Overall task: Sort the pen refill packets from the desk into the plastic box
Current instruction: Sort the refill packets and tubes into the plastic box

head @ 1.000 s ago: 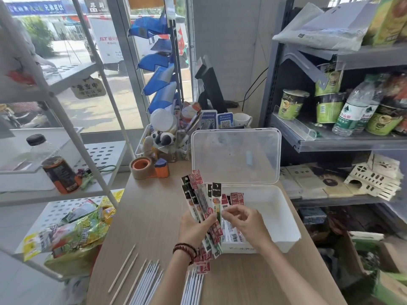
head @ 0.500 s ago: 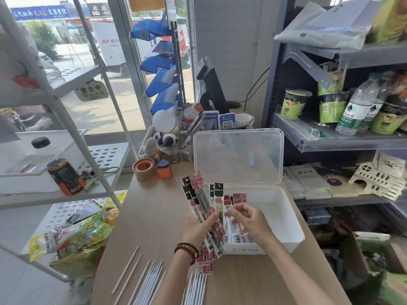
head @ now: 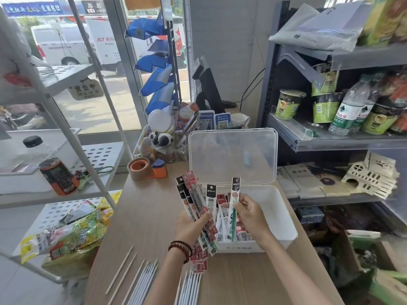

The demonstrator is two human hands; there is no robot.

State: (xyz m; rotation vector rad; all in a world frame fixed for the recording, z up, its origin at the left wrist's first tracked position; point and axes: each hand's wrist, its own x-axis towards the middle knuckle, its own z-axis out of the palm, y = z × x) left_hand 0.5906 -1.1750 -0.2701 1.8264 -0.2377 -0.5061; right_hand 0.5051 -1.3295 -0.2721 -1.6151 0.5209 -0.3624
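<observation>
My left hand grips the fanned packets; my right hand pinches one green packet, best slid upright into the plastic box just below it

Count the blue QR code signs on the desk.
2. Both stand behind the plastic box: the left sign next to the right sign, which is beside a white mug. The lid may hide more.

We see a bench of matt, wood-grain finish and a box of smooth white plastic with a clear, glossy lid. The packets are shiny plastic film, and the shelf looks like grey painted metal.
</observation>
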